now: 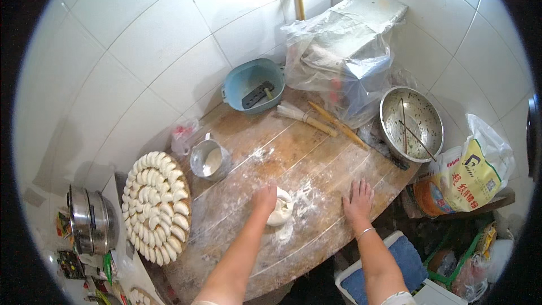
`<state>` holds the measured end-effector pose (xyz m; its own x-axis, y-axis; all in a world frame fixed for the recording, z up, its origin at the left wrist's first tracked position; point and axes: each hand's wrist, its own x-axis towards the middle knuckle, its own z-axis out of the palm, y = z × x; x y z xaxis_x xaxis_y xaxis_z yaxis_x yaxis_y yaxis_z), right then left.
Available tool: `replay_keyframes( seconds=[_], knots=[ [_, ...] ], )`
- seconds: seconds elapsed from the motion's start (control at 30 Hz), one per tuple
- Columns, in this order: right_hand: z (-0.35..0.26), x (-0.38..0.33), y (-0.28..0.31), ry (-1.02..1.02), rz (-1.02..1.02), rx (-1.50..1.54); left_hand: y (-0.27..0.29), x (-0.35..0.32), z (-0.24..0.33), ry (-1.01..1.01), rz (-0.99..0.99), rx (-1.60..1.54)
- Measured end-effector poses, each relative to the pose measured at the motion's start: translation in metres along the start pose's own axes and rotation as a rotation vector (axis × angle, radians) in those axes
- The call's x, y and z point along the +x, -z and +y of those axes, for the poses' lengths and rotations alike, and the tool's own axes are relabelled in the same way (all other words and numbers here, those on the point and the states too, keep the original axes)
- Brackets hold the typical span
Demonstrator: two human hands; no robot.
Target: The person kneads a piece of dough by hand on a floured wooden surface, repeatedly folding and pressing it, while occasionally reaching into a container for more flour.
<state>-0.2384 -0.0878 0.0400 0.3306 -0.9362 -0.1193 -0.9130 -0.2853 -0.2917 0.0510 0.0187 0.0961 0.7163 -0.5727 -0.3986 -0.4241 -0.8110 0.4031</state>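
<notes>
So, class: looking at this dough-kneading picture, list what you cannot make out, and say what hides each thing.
Head view only:
- Dough: its left part is hidden under the left hand.
- Box: its contents are blurred by a plastic bag.
- Steamer pot: its inside is hidden by the lid.
- Sack: its lower part is hidden behind the board.

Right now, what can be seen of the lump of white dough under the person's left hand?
The soft white lump of dough lies on the floured round wooden board, near its front middle. It looks smooth, pale and rounded, somewhat flattened, with loose flour scattered around it. The left hand presses on its left side from above, covering part of it, so its full outline is hidden. The right hand lies flat on the board to its right, apart from the dough. Nothing else touches it.
</notes>
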Motion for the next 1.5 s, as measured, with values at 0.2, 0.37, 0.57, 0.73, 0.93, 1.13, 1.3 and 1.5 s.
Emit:
replay_keyframes(
  seconds=[0.2,0.37,0.57,0.73,0.93,1.13,1.3,1.5],
  knots=[
    [0.011,-0.027,-0.009,0.050,0.023,-0.081,-0.003,-0.047,-0.022,-0.227,0.048,0.020],
    [0.013,-0.029,-0.003,0.007,0.024,-0.121,-0.057,-0.110,-0.075,-0.725,0.330,0.119],
    [0.015,-0.035,-0.008,0.027,-0.002,-0.143,-0.051,-0.045,-0.051,-0.674,0.215,0.183],
    [0.007,-0.034,0.001,0.010,-0.055,-0.113,-0.055,0.021,-0.016,-0.649,0.313,0.165],
    [0.014,-0.035,-0.003,0.015,-0.023,-0.110,-0.052,0.056,0.010,-0.465,0.258,0.204],
    [0.012,-0.029,0.005,0.007,0.010,-0.068,0.011,0.031,0.033,-0.188,-0.211,-0.005],
    [0.005,-0.027,-0.002,0.023,0.038,-0.043,-0.032,-0.036,0.000,-0.423,0.109,0.292],
    [0.014,-0.029,-0.002,0.027,0.051,-0.058,-0.060,-0.064,-0.049,-0.771,0.418,0.188]
  ],
)
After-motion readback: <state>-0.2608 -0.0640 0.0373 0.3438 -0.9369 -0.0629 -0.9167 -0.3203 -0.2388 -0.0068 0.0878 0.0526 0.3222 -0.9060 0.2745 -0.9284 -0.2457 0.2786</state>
